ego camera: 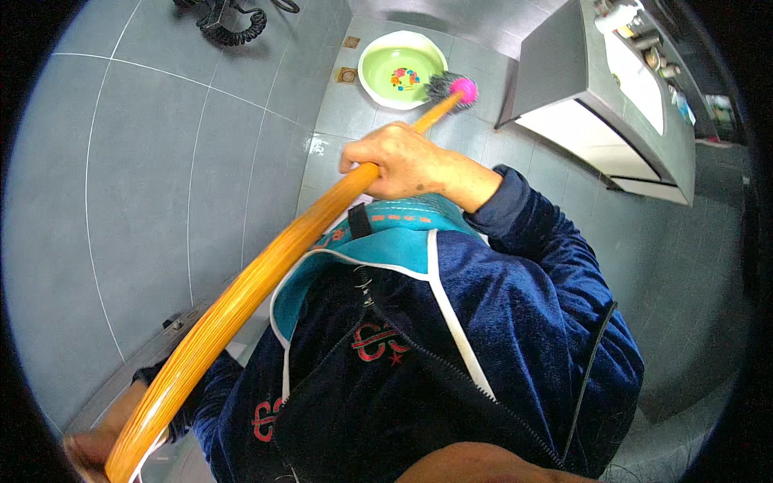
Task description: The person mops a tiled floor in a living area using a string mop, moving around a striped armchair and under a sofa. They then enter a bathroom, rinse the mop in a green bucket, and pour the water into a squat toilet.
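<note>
My right hand (pixel 410 160) grips the middle of a long orange-yellow pole (pixel 253 284) that runs from the lower left up towards the floor. At its far end is a round brush or mop head (pixel 450 90) with a pink hub and grey bristles, overlapping the right rim of a basin (pixel 444 51). The basin is white outside and green inside, with a flower print; whether the bristles touch it I cannot tell. My left hand (pixel 90 450), partly cut off at the lower left, is closed around the near end of the pole.
A grey-tiled wall (pixel 145 151) rises on the left, with a black coiled cord (pixel 232 30) near the top. Two small square floor drains (pixel 347 75) lie left of the basin. At the right stands a grey washbasin cabinet (pixel 552 63) with bottles along its counter.
</note>
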{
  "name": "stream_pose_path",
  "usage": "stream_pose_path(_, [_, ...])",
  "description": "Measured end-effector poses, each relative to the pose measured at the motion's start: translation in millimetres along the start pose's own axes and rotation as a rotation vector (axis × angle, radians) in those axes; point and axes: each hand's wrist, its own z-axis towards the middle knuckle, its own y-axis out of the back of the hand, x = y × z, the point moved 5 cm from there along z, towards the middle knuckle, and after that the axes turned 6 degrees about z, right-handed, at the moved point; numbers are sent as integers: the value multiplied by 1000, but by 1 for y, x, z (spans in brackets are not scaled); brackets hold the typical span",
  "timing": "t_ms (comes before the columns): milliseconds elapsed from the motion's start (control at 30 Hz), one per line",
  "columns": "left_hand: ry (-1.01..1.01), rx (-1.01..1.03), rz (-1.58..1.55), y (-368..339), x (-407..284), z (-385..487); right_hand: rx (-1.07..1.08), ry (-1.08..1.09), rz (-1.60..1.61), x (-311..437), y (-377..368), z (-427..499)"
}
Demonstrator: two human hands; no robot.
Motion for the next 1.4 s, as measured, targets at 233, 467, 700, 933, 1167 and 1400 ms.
stream_pose_path(233, [-86,-170,242,-51,21,25,141,97,37,-78,35,72])
stream_pose_path(467, [133,217,407,-135,148,106,225,-76,88,-271,55,88])
stream_pose_path(700, [530,-120,193,-204,357,36,112,-504,-383,-488,31,38])
stream_pose_path(933, [643,-259,209,-194,346,21,-912,-1142,1414,-523,-30,-54])
stream_pose_path(1167, [560,-402,230,-161,274,-11,-737,-1220,1711,-473,-50,26])
stream_pose_path(1400, [359,-834,209,-66,141,-92,-333,-1281,1707,-333,-83,53])
